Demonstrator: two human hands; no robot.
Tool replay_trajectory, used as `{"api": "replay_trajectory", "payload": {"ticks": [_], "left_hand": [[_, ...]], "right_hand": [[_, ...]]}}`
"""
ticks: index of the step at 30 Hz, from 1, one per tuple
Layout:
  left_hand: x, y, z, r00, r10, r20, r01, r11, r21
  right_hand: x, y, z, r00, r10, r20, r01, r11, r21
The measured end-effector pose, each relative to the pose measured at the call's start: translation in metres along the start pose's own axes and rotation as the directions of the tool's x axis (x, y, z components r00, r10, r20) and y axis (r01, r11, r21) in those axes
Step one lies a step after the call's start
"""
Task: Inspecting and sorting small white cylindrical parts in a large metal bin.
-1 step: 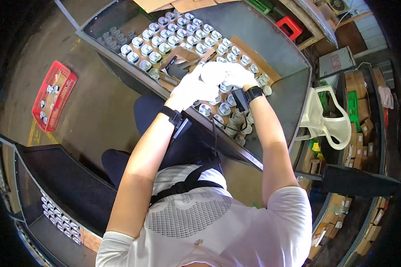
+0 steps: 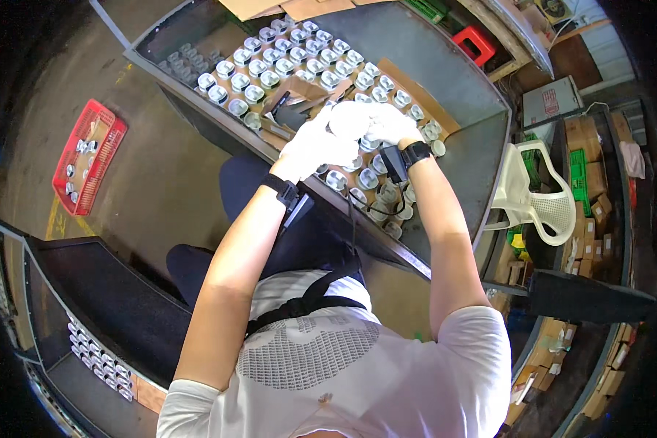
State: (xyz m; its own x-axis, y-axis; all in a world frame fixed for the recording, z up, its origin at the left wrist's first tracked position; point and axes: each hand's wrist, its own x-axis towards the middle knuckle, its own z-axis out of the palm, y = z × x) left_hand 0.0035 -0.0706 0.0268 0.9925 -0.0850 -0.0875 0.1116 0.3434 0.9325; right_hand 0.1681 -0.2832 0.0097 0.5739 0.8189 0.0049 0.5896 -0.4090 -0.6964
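Note:
White glare washes out both gloved hands over the workbench. My left hand (image 2: 315, 148) is closed on the near left side of a round, bright piston (image 2: 349, 120). From the right, my right hand (image 2: 391, 125) grips the same piston, with its fingers against the rim. Finger detail is lost in the brightness. Rows of silvery pistons (image 2: 269, 79) with dark sides stand on brown cardboard around and beyond my hands. More pistons (image 2: 368, 178) stand below my right wrist. Left of the hands sits an open cardboard box (image 2: 299, 93) with dark items in it.
The bench has a raised metal edge (image 2: 394, 252) near my body. A red crate (image 2: 87, 157) with a few pistons stands on the floor at left. A white plastic chair (image 2: 540, 193) and shelves of cartons (image 2: 590, 241) are at right. More pistons (image 2: 98, 358) stand at lower left.

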Motion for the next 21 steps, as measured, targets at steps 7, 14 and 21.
{"api": "replay_trajectory", "payload": {"ticks": [7, 14, 21], "left_hand": [[0.002, -0.005, -0.005, 1.000, 0.008, 0.013, -0.009, 1.000, 0.027], [0.004, -0.010, -0.006, 0.998, 0.036, 0.058, -0.036, 0.999, -0.008], [0.008, -0.012, -0.002, 0.997, 0.071, 0.008, -0.068, 0.972, -0.224]], "right_hand": [[-0.003, -0.022, 0.003, 0.994, 0.110, 0.000, -0.110, 0.993, 0.051], [-0.011, -0.010, 0.009, 0.997, 0.022, -0.070, -0.021, 1.000, 0.015], [-0.013, -0.012, 0.048, 0.910, 0.139, -0.390, -0.231, 0.953, -0.198]]}}
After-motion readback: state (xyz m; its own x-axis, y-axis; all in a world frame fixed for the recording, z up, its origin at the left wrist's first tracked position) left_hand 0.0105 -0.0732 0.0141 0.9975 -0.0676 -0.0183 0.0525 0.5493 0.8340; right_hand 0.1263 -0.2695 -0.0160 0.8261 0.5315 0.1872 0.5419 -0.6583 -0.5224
